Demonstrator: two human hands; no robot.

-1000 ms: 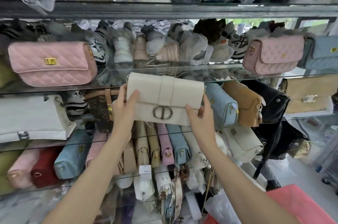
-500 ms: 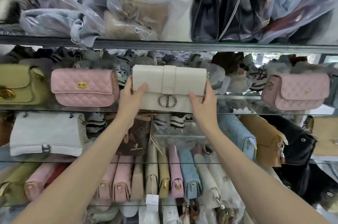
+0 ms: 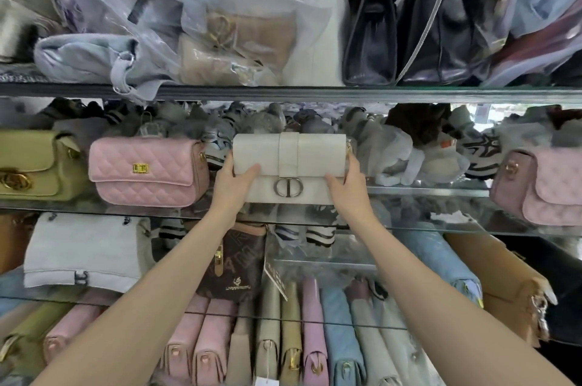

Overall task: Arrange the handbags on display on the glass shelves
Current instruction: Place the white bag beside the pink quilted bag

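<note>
A cream handbag point(image 3: 311, 155) with a round silver clasp stands upright on the second glass shelf point(image 3: 419, 192), front facing me. My left hand point(image 3: 231, 187) grips its left end, thumb across the flap. My right hand point(image 3: 349, 189) grips its right end in the same way. To its left a pink quilted handbag point(image 3: 146, 171) with a gold clasp stands on the same shelf, a small gap between the two.
An olive handbag point(image 3: 31, 165) sits at the far left and another pink quilted bag point(image 3: 541, 185) at the far right. Plastic-wrapped bags point(image 3: 239, 39) fill the shelf above. Lower shelves hold rows of pastel purses point(image 3: 311, 332), a grey bag point(image 3: 82, 250) and a tan bag point(image 3: 504, 285).
Both hands lifted the cream handbag from in front of the lower shelf up onto the second glass shelf, beside the pink quilted bag. The view tilted upward.
</note>
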